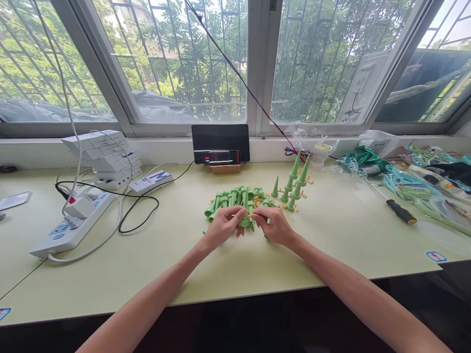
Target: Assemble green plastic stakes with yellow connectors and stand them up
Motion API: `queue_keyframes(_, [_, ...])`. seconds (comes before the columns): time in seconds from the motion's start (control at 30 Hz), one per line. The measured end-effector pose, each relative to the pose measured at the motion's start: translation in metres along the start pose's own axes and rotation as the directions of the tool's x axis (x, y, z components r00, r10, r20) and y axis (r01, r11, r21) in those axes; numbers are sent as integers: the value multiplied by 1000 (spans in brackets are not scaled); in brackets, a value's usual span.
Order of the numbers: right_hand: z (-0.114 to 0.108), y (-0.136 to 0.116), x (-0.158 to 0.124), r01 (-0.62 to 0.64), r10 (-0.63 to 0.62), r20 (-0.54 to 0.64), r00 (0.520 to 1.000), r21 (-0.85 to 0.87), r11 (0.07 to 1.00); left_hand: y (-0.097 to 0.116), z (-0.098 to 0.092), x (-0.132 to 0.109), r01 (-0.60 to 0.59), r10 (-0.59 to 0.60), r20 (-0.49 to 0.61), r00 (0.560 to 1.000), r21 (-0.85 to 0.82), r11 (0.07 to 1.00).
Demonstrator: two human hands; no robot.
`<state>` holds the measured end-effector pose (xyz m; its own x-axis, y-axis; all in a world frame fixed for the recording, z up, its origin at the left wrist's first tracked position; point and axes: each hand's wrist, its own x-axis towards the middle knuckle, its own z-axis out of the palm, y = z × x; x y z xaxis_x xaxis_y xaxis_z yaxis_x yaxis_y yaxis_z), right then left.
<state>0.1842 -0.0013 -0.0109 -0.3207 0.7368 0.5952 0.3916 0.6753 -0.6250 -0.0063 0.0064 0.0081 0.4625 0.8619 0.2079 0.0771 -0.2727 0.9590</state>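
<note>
My left hand [227,224] is closed round a green plastic watering spike [246,221], held upright with its tip up. Close against the spike's side, my right hand [274,224] pinches a small yellow valve [251,214], mostly hidden by the fingers. Behind both hands lies a pile of green spikes [222,198] with several yellow valves [258,201] among them. To the right of the pile, spikes fitted with yellow valves are nested in upright stacks [294,189], and a single spike [275,187] stands beside them.
At the left are a power strip [79,225] with cables and a stack of white boxes [106,157]. A tablet [221,135] leans by the window behind a phone on a stand. On the right lie a screwdriver [400,211] and bagged green tubing [408,184].
</note>
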Motion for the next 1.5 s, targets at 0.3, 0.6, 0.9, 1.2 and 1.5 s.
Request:
queue_keyframes(0.3, [-1, 4, -1, -4, 4, 31, 1000, -4, 1000, 1, 3, -2, -46, 51, -61, 997, 77, 996])
queue_keyframes(0.6, [0, -1, 0, 29, -29, 7, 1000, -6, 1000, 1, 0, 0, 80, -79, 30, 996, -21, 997])
queue_keyframes(0.9, [0, 4, 0, -6, 8, 40, 999, -33, 999, -2, 3, 0, -44, 51, -69, 996, 97, 994])
queue_keyframes(1.2, [-2, 2, 4, -42, 42, -25, 999, 7, 999, 4, 6, 0, -17, 18, -33, 999, 27, 1000])
queue_keyframes(1.5, [-4, 2, 4, -101, 100, 19, 995, 52, 994, -9, 4, 3, -41, 47, -89, 995, 60, 997])
